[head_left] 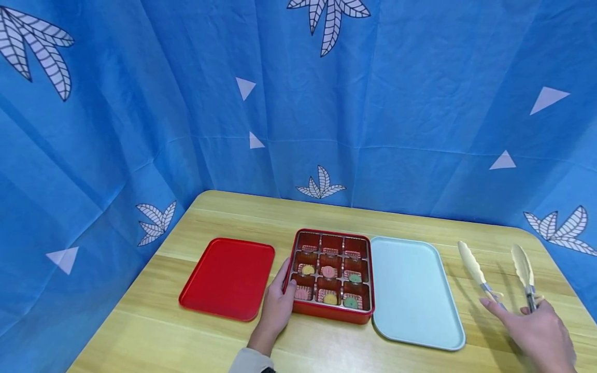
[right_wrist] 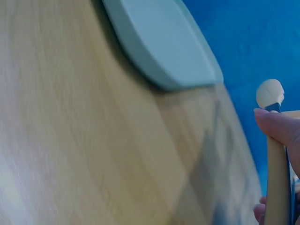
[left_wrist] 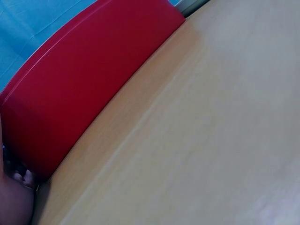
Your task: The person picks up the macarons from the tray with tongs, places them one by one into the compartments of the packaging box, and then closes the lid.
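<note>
My left hand (head_left: 278,300) grips the left side of a red box (head_left: 326,311), thumb over its rim. Inside, a divided insert holds small round moulded sweets, one to a compartment in the middle and front rows: yellow (head_left: 308,269), pink (head_left: 328,271) and green (head_left: 355,278). In the left wrist view the box's red side wall (left_wrist: 89,79) stands on the table. At the far right my right hand (head_left: 541,329) holds a pair of tongs (head_left: 526,267), cream tips spread wide above the table. The right wrist view shows the thumb against a cream tong handle (right_wrist: 277,183).
A light blue tray (head_left: 415,295) lies directly right of the box. Left of the box lies a red tray (head_left: 228,280), a short gap from my left hand. The wooden table (head_left: 326,347) ends at a blue patterned curtain (head_left: 396,103) behind and at the left.
</note>
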`<state>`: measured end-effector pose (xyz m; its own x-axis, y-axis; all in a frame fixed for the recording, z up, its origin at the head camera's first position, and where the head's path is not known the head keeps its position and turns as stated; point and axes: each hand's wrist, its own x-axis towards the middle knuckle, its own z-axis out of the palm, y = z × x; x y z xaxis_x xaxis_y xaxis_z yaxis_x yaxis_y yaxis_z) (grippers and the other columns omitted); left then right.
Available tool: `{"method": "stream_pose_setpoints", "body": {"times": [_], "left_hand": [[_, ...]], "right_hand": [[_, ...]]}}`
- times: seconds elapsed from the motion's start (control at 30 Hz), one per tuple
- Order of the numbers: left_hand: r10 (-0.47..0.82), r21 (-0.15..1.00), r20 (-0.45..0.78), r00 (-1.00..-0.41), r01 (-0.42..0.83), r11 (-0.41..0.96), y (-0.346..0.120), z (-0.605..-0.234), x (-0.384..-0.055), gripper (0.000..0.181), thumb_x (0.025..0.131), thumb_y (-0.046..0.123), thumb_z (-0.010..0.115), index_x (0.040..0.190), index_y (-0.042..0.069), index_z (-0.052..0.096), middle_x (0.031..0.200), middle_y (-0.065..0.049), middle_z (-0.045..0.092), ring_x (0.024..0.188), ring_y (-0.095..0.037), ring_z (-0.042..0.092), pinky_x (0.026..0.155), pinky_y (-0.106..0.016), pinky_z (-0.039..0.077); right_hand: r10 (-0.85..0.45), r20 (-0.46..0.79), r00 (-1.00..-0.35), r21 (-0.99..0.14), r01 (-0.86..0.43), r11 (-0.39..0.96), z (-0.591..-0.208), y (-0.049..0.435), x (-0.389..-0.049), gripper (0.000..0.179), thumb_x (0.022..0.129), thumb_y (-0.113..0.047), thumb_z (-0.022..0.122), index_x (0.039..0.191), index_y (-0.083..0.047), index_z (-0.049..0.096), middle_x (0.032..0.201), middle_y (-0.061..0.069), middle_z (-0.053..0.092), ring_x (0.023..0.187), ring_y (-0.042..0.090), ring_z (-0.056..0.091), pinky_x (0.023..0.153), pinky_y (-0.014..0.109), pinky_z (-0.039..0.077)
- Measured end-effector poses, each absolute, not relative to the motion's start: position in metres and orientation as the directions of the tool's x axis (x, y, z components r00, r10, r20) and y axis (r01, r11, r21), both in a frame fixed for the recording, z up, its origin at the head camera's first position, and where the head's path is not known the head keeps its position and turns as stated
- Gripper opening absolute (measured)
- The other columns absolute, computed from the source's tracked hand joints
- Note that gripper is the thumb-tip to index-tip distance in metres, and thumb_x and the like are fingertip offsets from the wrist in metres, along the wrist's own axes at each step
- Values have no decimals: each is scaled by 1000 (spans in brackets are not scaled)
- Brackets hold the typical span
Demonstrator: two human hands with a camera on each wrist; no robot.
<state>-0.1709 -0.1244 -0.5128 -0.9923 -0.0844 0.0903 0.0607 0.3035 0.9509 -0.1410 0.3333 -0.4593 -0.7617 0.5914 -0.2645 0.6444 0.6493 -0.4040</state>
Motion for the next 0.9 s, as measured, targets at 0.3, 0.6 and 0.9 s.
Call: {"method": "stream_pose_setpoints", "body": {"times": [0.3,0.6,0.9], "left_hand": [[-89,951,83,-993,52,305,-124,-511,-170,54,95,14,47,148,17,33,142,-7,48,134,-27,38,107,-49,34],[-84,954,78,-993,50,296,-123,-512,-171,54,96,14,46,148,18,33,142,-5,47,134,-25,37,107,-48,35],[-83,964,75,-994,50,262,-125,-513,-171,53,96,13,46,147,15,33,143,-8,46,133,-26,38,107,-47,35]], "right_hand": [[649,-276,-709,-259,705,660,-480,352,-132,105,72,-74,55,104,25,36,95,39,38,89,46,46,68,49,44],[646,-296,-703,-244,710,661,-492,358,-128,106,73,-76,51,101,25,37,98,41,34,103,52,30,87,58,30],[678,-266,-686,-324,726,607,-496,352,-124,119,67,-77,57,118,21,14,118,48,19,113,57,21,91,63,25]]}}
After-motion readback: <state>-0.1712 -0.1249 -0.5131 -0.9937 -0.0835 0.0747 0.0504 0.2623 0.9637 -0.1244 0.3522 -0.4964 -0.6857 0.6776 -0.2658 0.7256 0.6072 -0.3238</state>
